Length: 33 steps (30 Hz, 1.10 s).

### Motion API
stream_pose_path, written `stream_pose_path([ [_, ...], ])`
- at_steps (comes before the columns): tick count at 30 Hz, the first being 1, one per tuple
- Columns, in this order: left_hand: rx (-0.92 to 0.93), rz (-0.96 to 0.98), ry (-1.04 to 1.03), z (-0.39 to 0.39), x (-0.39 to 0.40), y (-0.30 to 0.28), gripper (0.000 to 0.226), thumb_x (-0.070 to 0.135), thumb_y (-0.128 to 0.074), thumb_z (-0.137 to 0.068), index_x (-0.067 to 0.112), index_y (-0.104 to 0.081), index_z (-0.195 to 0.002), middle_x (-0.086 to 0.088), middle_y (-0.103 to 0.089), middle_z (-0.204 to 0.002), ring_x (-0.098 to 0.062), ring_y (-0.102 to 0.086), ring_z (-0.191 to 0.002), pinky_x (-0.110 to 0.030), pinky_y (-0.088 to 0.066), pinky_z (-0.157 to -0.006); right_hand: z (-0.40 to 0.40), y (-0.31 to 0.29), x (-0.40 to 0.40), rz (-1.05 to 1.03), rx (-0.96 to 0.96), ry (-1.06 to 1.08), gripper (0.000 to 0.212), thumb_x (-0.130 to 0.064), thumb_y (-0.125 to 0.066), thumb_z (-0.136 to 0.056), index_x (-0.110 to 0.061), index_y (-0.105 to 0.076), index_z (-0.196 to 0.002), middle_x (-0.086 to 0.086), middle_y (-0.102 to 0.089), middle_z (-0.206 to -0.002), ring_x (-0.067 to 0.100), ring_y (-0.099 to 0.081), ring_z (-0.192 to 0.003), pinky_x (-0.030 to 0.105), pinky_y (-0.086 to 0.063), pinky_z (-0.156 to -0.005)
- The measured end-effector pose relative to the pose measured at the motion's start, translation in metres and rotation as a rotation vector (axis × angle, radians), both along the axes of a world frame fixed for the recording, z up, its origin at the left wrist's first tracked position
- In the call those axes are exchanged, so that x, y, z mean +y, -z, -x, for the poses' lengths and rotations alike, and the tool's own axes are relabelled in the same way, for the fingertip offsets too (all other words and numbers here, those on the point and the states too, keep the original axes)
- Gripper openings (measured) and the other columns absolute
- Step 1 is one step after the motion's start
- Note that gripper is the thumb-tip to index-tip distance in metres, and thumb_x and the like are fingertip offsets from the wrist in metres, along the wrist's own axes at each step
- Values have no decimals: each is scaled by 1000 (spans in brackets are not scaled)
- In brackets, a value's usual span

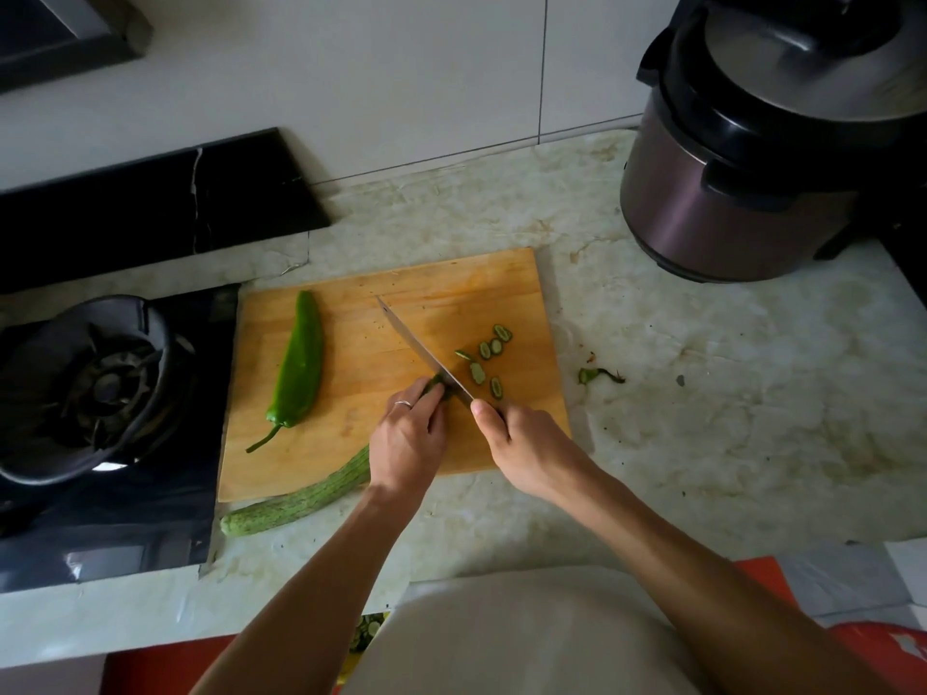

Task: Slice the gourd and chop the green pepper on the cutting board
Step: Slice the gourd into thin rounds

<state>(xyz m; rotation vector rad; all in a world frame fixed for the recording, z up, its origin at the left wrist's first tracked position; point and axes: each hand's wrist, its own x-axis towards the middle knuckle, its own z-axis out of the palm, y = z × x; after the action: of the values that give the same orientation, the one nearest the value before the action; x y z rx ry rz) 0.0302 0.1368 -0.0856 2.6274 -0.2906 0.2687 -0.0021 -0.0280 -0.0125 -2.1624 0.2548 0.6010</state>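
A wooden cutting board [361, 323] lies on the marble counter. A long pale-green gourd [301, 499] lies across the board's near edge, its far end hidden under my left hand [409, 438], which pins it down at its dark green tip. My right hand [526, 443] grips the handle of a knife [421, 348], blade angled up-left, its edge down on the gourd tip right beside my left fingers. Several small green slices [489, 356] lie to the right of the blade. A whole green pepper [298, 366] lies on the left part of the board, stem towards me.
A gas hob with a black burner ring [85, 388] sits just left of the board. A pressure cooker [767, 143] stands at the back right. A green stem scrap [599, 376] lies on the counter [702, 393] right of the board. A tiled wall runs behind.
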Motion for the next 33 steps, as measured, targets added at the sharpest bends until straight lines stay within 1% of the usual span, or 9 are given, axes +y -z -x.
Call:
stream_pose_path([
  [3, 2, -1, -13, 0, -1, 2, 27, 2, -72, -83, 12, -75, -108, 2, -70, -118, -28, -65, -100, -34, -56, -66, 1, -3, 0, -13, -6, -3, 47, -55, -30, -103, -20, -46, -77, 9, -58, -80, 24, -54, -71, 30, -37, -64],
  [6, 11, -6, -20, -1, -1, 5, 26, 5, -70, -86, 15, -75, -109, 6, -69, -118, -24, -63, -101, -30, -54, -66, 3, -3, 1, 5, -14, -15, 50, -55, -29, -103, -14, -51, -84, 10, -59, -80, 26, -56, -73, 31, -38, -65],
  [11, 9, 4, -33, -1, -2, 7, 23, 5, -70, -87, 14, -75, -107, 7, -70, -116, -23, -63, -100, -28, -52, -64, 4, 0, 2, 28, -5, -10, 52, -57, -29, -102, -13, -51, -87, 14, -63, -87, 27, -58, -76, 33, -39, -65],
  [15, 17, 11, -27, -2, 1, 10, 23, 6, -69, -88, 16, -75, -108, 7, -69, -117, -24, -63, -100, -32, -54, -64, 4, -2, 6, 55, -8, -36, 52, -57, -26, -102, -14, -52, -89, 6, -58, -78, 25, -60, -74, 34, -43, -64],
  [19, 2, -17, -8, -3, 2, 15, 20, 14, -64, -92, 16, -75, -108, 5, -69, -118, -25, -63, -102, -35, -57, -63, 1, -4, 12, 62, 0, -42, 49, -57, -26, -102, -16, -49, -91, 0, -53, -71, 25, -59, -72, 35, -45, -65],
  [23, -23, -27, -3, -4, 1, 15, 29, 25, -52, -94, 14, -75, -107, 5, -70, -118, -25, -63, -102, -32, -56, -62, -3, -3, 16, 85, 4, -26, 49, -57, -26, -102, -15, -49, -94, -2, -48, -71, 25, -54, -73, 33, -41, -65],
  [26, -5, -37, -1, -3, 0, 13, 32, 28, -48, -95, 15, -75, -107, 6, -70, -116, -26, -63, -101, -34, -56, -62, -8, -1, 19, 93, -5, -29, 49, -56, -26, -103, -15, -51, -94, 3, -52, -79, 26, -55, -77, 31, -38, -66],
  [30, 39, -32, -13, -4, 2, 15, 22, 21, -56, -94, 16, -74, -105, 6, -70, -111, -26, -62, -100, -35, -57, -63, 0, 3, 16, 111, -11, -30, 51, -57, -26, -102, -14, -49, -88, 2, -51, -74, 26, -55, -73, 31, -39, -64],
  [33, 45, -47, -17, -6, 3, 19, 19, 14, -63, -93, 16, -74, -108, 7, -70, -114, -25, -62, -102, -35, -58, -64, 10, 4, 10, 114, 4, -24, 50, -57, -26, -102, -14, -50, -90, 3, -53, -73, 24, -54, -70, 32, -39, -62],
])
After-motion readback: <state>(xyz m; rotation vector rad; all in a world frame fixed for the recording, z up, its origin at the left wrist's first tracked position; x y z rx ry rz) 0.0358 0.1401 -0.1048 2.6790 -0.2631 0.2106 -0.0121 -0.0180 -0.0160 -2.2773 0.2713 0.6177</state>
